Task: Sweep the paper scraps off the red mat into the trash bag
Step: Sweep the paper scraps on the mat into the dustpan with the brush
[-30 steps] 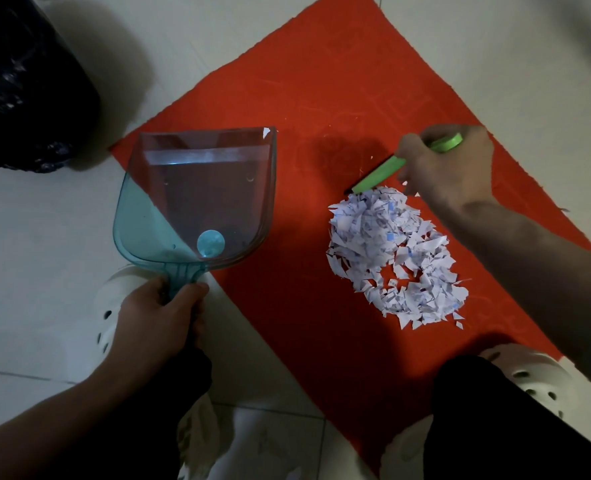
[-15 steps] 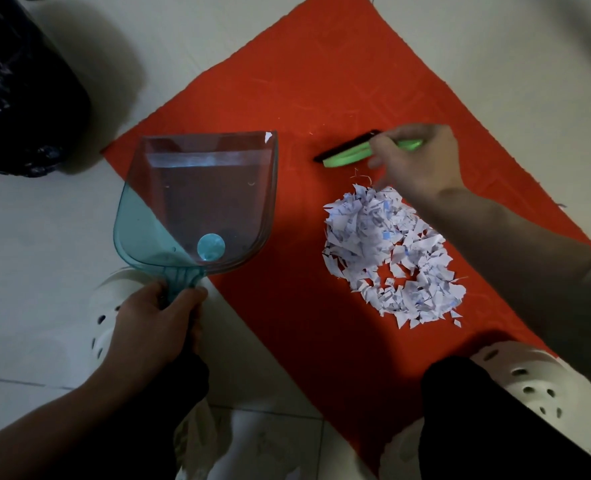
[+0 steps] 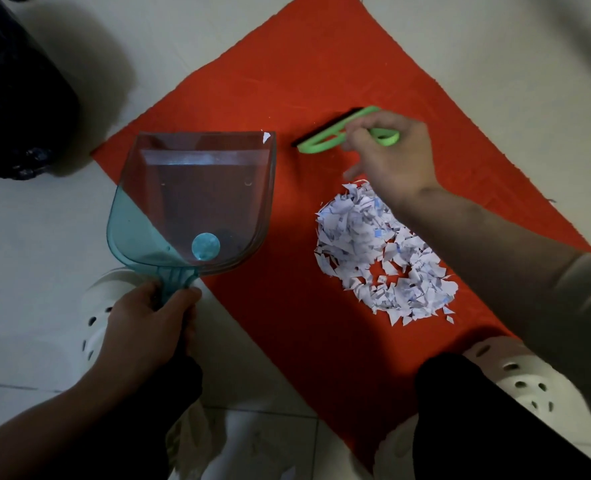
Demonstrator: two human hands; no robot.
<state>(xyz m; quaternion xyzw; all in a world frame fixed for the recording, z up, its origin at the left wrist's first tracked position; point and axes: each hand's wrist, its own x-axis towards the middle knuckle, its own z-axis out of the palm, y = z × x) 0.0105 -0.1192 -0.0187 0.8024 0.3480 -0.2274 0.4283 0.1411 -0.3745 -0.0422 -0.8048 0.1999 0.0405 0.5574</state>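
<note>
A red mat [image 3: 308,84] lies diagonally on the tiled floor. A pile of white paper scraps [image 3: 380,251] sits on its right half. My right hand [image 3: 391,154] grips a green hand brush [image 3: 325,140] with a dark edge, held just above and beyond the pile. My left hand [image 3: 145,323] holds the handle of a clear teal dustpan [image 3: 190,199], which lies flat over the mat's left corner. One scrap clings to the pan's far right corner [image 3: 266,136]. The black trash bag [image 3: 13,95] stands at the upper left.
White perforated clogs [image 3: 516,379] and dark trouser legs fill the bottom of the view. The left clog [image 3: 103,310] sits beside my left hand. Pale tiles [image 3: 516,67] surround the mat.
My right hand has lifted the brush off the top of the pile and swung it up and leftwards, so it now points toward the dustpan. The dustpan and left hand have barely moved.
</note>
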